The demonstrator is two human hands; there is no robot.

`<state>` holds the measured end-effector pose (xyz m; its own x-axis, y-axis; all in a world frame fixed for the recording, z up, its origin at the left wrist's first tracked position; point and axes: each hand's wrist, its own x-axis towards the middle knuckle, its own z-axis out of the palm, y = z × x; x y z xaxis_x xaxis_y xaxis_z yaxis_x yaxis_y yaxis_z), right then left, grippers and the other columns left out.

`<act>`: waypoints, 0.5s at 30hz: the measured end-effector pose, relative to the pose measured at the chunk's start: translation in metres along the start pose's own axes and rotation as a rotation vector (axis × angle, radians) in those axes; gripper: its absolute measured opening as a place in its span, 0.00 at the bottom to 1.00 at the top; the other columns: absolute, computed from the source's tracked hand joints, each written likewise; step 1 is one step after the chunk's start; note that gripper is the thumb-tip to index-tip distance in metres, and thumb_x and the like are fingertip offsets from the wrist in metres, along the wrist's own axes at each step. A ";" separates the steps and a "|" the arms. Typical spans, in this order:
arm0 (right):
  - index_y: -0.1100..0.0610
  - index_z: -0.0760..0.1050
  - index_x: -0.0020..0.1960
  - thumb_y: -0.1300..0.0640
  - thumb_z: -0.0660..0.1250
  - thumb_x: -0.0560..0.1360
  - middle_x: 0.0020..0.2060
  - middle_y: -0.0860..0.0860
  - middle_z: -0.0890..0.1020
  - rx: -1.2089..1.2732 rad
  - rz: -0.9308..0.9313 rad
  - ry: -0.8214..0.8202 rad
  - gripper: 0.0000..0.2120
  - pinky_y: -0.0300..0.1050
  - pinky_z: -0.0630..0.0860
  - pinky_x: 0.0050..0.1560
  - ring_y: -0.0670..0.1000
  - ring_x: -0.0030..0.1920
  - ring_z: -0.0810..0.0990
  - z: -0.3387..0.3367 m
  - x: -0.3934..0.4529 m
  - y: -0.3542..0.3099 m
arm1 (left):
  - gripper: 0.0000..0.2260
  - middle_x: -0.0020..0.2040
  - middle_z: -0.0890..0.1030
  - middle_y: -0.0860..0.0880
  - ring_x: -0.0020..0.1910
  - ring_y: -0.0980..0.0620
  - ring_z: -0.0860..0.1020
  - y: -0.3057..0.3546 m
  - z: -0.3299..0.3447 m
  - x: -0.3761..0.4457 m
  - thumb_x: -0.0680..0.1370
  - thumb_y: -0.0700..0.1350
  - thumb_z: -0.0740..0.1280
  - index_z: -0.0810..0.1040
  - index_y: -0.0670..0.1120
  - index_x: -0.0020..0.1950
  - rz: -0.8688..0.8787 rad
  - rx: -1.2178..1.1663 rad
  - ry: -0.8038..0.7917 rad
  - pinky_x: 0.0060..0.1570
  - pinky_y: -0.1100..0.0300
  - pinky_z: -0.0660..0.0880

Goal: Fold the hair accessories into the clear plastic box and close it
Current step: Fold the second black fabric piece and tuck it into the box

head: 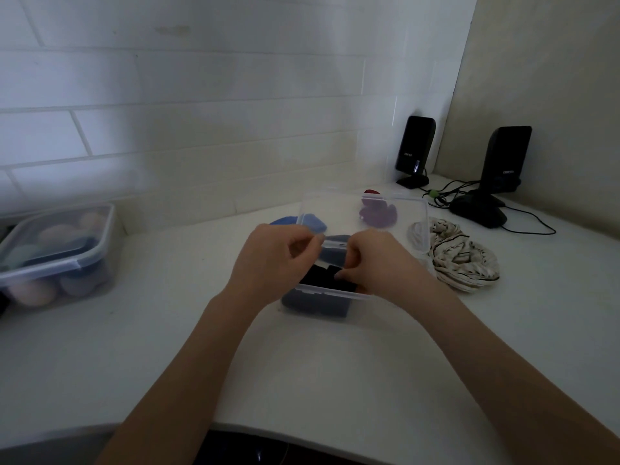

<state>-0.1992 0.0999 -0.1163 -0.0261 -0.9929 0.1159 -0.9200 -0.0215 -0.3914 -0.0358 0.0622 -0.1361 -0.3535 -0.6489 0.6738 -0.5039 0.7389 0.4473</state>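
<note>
Clear plastic box at mid-worktop, holding dark folded hair accessories, its hinged lid raised and half lowered. The left hand pinches the lid's front tab while the right hand presses curled fingers onto the dark fabric, presumably tucking it below the rim so the lid can seat. Outward lie a striped cream scrunchie, blue and purple pieces behind the lid, a lidded container and two speakers.

Two plastic boxes are being counted: one clear plastic box, one lidded box well left of it. Two speakers are standing behind it.
</note>
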 end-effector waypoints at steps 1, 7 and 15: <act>0.55 0.67 0.30 0.54 0.73 0.70 0.38 0.56 0.80 -0.049 -0.002 0.004 0.17 0.43 0.72 0.35 0.55 0.39 0.79 0.000 -0.001 -0.002 | 0.15 0.31 0.82 0.41 0.30 0.42 0.80 0.000 0.001 0.000 0.77 0.49 0.63 0.82 0.40 0.38 0.001 0.009 -0.006 0.33 0.46 0.77; 0.54 0.81 0.49 0.49 0.69 0.73 0.48 0.55 0.81 -0.188 -0.044 -0.035 0.10 0.47 0.76 0.49 0.55 0.48 0.80 -0.008 -0.006 -0.010 | 0.14 0.30 0.82 0.42 0.30 0.43 0.79 0.002 0.001 0.000 0.78 0.47 0.64 0.82 0.41 0.38 -0.001 0.066 -0.030 0.32 0.46 0.76; 0.57 0.82 0.52 0.45 0.66 0.74 0.47 0.55 0.82 -0.221 -0.109 -0.133 0.16 0.43 0.71 0.40 0.54 0.46 0.79 -0.008 -0.007 -0.015 | 0.14 0.31 0.82 0.42 0.31 0.43 0.79 0.005 0.000 0.000 0.78 0.47 0.64 0.82 0.41 0.39 -0.022 0.078 -0.046 0.34 0.45 0.76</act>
<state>-0.1882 0.1079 -0.1038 0.1164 -0.9930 0.0195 -0.9778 -0.1180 -0.1730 -0.0386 0.0661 -0.1335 -0.3769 -0.6736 0.6358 -0.5714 0.7093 0.4128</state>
